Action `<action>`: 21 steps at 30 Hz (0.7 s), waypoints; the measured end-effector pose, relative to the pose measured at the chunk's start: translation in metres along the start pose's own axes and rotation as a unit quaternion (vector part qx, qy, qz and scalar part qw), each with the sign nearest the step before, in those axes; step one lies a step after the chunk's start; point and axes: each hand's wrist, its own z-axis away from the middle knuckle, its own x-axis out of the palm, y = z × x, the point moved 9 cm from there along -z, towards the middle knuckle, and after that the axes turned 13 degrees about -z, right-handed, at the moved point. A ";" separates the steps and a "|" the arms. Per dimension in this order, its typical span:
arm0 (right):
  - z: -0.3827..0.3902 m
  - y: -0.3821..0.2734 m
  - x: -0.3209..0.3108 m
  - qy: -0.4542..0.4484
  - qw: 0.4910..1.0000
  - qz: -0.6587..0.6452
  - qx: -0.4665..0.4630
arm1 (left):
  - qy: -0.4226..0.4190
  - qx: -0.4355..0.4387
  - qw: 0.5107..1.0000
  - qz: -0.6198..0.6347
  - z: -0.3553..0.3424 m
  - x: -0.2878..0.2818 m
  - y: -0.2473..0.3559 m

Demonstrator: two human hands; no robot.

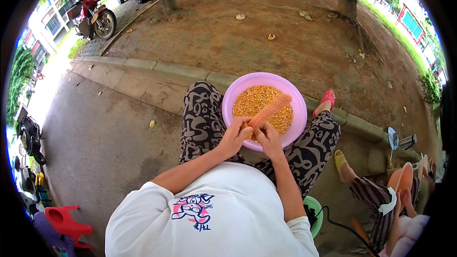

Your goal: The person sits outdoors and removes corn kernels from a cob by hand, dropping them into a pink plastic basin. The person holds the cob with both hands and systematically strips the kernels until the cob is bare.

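Observation:
A pink plastic basin (264,79) rests between my knees, holding loose yellow corn kernels (252,99). A long, mostly stripped corn cob (274,106) slants over the kernels, its upper end toward the right, with some yellow kernels at its lower end. My left hand (234,134) grips that lower end, fingers closed round it. My right hand (265,138) is closed on the cob just beside my left, thumb and fingers against it; some fingers are hidden under it.
A co-worker's leg and hands (404,197) are at the lower right beside an orange basin (399,173). A green basin (312,208) with a cable is by my right hip, a red stool (66,216) at left. Curb (138,66), parked motorcycle (97,19) and tree (347,0) lie beyond.

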 end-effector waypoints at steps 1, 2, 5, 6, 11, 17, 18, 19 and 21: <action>0.000 0.000 0.000 0.005 1.000 0.002 0.008 | 0.026 0.052 0.998 -0.037 0.000 -0.004 0.008; 0.001 0.000 -0.001 0.010 1.000 0.004 0.015 | 0.052 0.103 0.990 -0.075 0.000 -0.007 0.016; 0.003 0.009 -0.007 0.032 0.999 0.005 0.016 | 0.087 0.160 0.973 -0.143 0.001 -0.009 0.031; 0.004 0.012 -0.010 0.040 0.999 0.005 0.013 | 0.091 0.163 0.970 -0.159 0.001 -0.010 0.034; 0.002 0.013 -0.018 0.071 0.996 -0.056 0.021 | 0.072 0.024 0.997 -0.032 -0.007 -0.013 0.002; 0.001 0.027 -0.049 0.186 0.982 0.004 0.011 | 0.010 -0.164 0.890 0.425 -0.005 0.011 -0.037; 0.001 0.031 -0.054 0.203 0.979 0.003 0.005 | -0.005 -0.169 0.879 0.445 -0.006 0.013 -0.039; 0.001 0.033 -0.057 0.215 0.977 0.005 0.003 | -0.019 -0.175 0.867 0.466 -0.006 0.016 -0.042; 0.002 0.036 -0.064 0.239 0.971 0.010 -0.003 | -0.044 -0.178 0.869 0.459 -0.008 0.021 -0.047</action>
